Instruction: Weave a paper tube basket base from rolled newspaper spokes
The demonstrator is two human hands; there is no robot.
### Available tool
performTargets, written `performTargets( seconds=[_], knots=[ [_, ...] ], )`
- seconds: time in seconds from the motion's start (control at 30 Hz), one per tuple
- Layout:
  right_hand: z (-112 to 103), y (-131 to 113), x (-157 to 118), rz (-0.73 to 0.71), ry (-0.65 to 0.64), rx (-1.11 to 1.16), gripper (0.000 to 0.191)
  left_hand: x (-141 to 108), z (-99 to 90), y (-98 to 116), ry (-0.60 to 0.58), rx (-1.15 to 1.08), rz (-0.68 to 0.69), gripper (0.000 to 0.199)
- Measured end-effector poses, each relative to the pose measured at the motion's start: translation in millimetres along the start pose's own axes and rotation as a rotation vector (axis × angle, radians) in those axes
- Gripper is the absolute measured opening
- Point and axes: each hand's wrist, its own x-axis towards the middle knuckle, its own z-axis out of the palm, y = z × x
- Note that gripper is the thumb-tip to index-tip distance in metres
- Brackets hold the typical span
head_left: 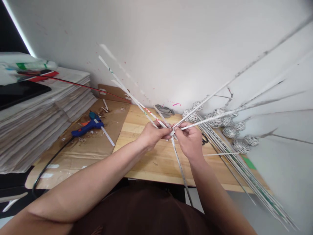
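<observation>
Several rolled newspaper tubes (207, 94) cross at one point above the wooden table (149, 166) and fan out from it. At the crossing, my left hand (155, 133) pinches the tubes with thumb and fingers from the left. My right hand (189, 138) grips them from the right, its thumb close to the left thumb. Long tubes reach up to the left and up to the right, and one hangs down towards my lap. The fingertips partly cover the woven centre, so its exact weave cannot be made out.
A blue glue gun (88, 126) lies on cardboard (97, 156) at the left, its black cord running off the front. Stacked newspapers (61, 98) stand beyond it. Loose paper tubes (244, 174) overhang the table's right edge. Woven paper balls (231, 130) sit along the wall.
</observation>
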Motion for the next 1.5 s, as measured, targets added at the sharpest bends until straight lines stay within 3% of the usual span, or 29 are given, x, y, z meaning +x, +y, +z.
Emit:
performTargets(
  seconds=[0.13,0.23,0.63,0.9,1.23,1.5],
  knots=[
    [-3,4,4,0.183,-0.075,0.132,0.024,-1,-4.2,0,-0.044,-0.025,-0.006,0.017],
    [-4,7,4,0.246,-0.054,0.148,0.027,-2,-5.2,2,-0.06,-0.01,-0.003,0.015],
    [-10,7,2,0.218,-0.173,0.13,0.027,-3,-8.1,3,-0.029,0.092,0.008,0.014],
    [-8,3,0,0.22,-0.121,0.146,0.028,-1,-12.8,0,-0.115,0.043,-0.028,0.018],
    [-12,-5,-5,0.102,-0.18,-0.017,0.024,2,-14.5,-3,-0.092,-0.04,-0.169,0.032],
    [-18,-20,-24,-0.134,-0.03,-0.402,0.022,-1,-13.8,-2,-0.1,-0.068,-0.182,0.029]
  ],
)
